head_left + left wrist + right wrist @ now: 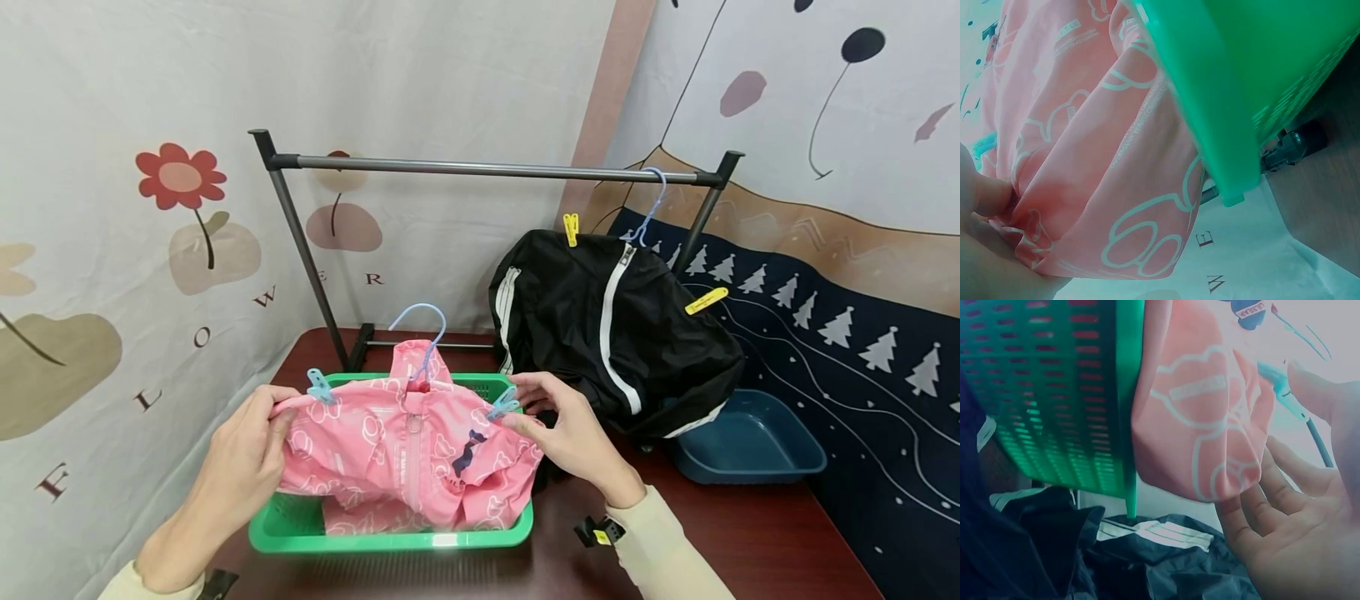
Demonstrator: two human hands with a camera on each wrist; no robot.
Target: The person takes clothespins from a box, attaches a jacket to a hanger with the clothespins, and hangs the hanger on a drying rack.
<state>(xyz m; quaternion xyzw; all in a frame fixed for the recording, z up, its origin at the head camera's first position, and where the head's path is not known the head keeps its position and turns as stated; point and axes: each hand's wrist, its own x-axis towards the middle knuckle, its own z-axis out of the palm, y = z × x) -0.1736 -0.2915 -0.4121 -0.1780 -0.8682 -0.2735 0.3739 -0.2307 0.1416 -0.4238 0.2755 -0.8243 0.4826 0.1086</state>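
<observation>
A pink jacket [352, 442] with white line prints and a front zipper lies over a green basket [390, 542]. Up from its collar rises the hook of a blue hanger [420, 308]. Light-blue clothespins sit on both shoulders, one left [321, 387] and one right [503, 403]. My left hand [240, 467] pinches the fabric outside the left clothespin; gathered cloth shows at its fingers in the left wrist view. My right hand [573, 429] is at the right clothespin [1282, 387], thumb near it and fingers loosely spread against the jacket's edge.
Behind the basket stands a metal clothes rack [480, 169]. A black jacket [570, 317] with white stripes and yellow clothespins [707, 301] hangs from it at the right. A dark blue basin [750, 442] is beside it on the brown table [795, 542].
</observation>
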